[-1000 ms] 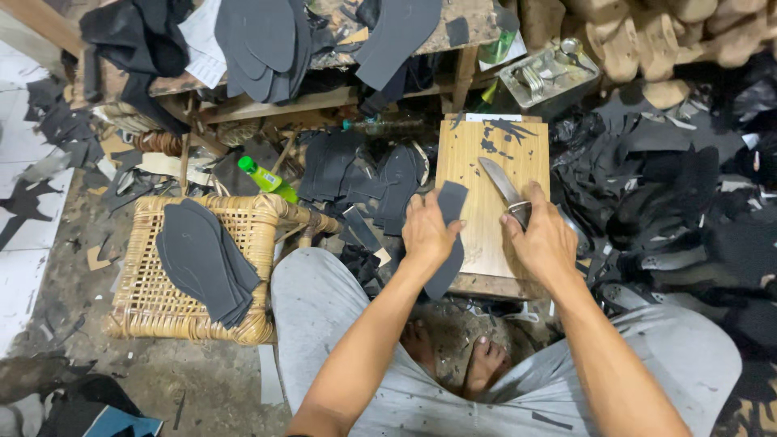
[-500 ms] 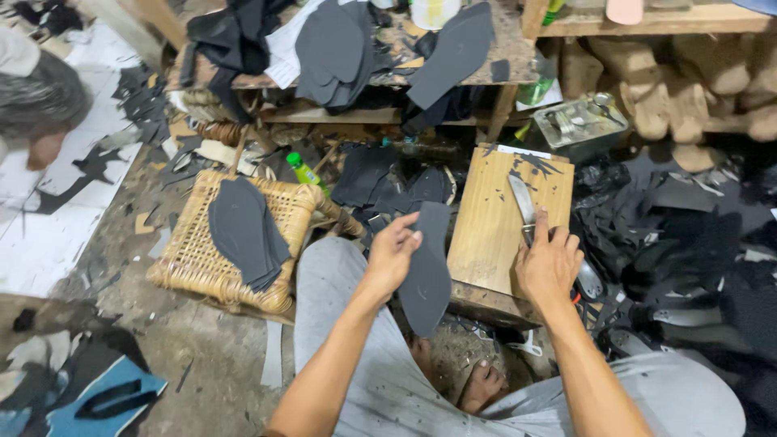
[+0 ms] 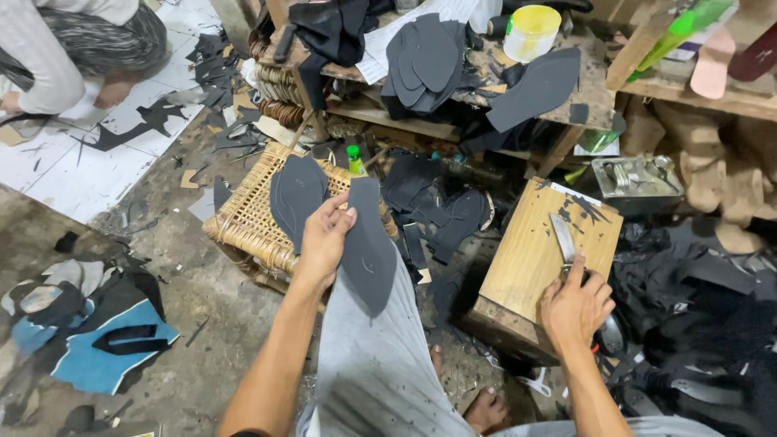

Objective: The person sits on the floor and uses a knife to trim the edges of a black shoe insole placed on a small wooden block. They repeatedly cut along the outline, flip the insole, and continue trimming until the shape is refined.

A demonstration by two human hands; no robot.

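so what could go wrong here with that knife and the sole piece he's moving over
The right hand rests on the knife on the wooden block while the view turns toward the basket, so a finger could slip onto the blade unseen. The left hand pinches the dark sole cutout only at its edge; it might droop or drop short of the wicker basket onto the littered floor. Bare toes sit below the block if the knife slides off.

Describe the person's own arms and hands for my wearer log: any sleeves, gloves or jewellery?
Both forearms are bare, with no sleeves in view. The left hand and right hand wear no gloves, and no rings, watch or bracelets show.
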